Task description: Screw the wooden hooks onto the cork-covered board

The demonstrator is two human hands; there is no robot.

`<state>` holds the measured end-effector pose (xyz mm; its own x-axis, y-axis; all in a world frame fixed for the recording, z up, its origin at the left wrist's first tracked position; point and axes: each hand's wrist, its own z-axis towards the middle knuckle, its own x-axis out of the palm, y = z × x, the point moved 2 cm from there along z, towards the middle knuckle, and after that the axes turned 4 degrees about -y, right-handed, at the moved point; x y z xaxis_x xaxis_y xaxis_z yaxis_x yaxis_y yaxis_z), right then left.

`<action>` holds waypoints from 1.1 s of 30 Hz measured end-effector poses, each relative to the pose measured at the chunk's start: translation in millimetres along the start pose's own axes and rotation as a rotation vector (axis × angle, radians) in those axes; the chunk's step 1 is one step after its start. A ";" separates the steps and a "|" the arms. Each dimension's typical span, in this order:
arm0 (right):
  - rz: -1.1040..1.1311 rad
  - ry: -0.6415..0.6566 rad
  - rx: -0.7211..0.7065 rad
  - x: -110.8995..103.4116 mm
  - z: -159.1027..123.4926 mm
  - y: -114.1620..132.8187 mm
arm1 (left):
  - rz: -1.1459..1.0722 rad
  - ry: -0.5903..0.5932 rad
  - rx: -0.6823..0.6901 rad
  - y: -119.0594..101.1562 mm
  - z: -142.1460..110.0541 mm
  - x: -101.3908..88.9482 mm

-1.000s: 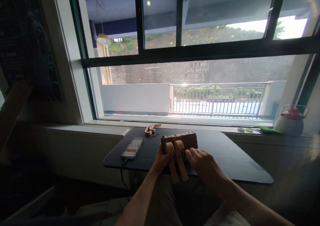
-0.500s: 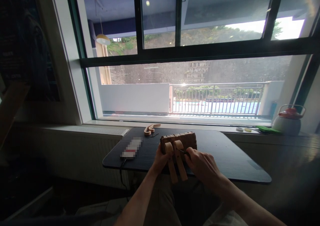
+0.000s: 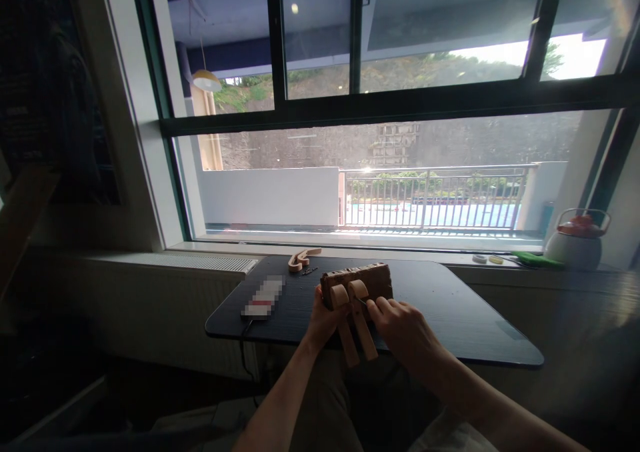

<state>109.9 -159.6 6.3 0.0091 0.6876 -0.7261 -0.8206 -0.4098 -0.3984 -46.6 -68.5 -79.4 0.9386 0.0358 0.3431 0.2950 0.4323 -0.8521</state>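
A brown wooden block-shaped model (image 3: 367, 279) stands on the dark table (image 3: 450, 312), with two tan wooden arms (image 3: 357, 325) hanging off its near side toward me. My left hand (image 3: 323, 319) is closed on the left wooden arm and the model's left end. My right hand (image 3: 397, 325) is closed in a pinch on a small dark tool whose tip touches the top of the right arm; the tool is too small to name.
A tan curved wooden piece (image 3: 303, 257) and small dark bits (image 3: 310, 270) lie at the table's far edge. A flat device (image 3: 263, 297) lies left. A white pot with red lid (image 3: 575, 242) and green cloth (image 3: 533, 259) sit on the windowsill.
Almost nothing moved. My right hand's pinch shifted slightly left and up toward the top of the right wooden arm; my left hand keeps its hold.
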 end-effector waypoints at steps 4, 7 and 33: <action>-0.058 -0.022 -0.060 1.6 -0.4 0.9 | -0.004 0.000 0.003 4.5 1.7 1.3; -0.037 -0.032 -0.073 3.5 0.1 3.0 | 0.009 0.001 -0.006 5.4 2.1 1.6; 0.104 -0.009 0.135 -2.5 1.0 0.1 | 0.063 0.052 -0.005 4.1 1.7 -3.5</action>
<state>109.2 -160.7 8.7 -0.0847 0.6511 -0.7542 -0.8860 -0.3956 -0.2419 -49.0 -65.3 -83.5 0.9633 0.0160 0.2681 0.2359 0.4263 -0.8733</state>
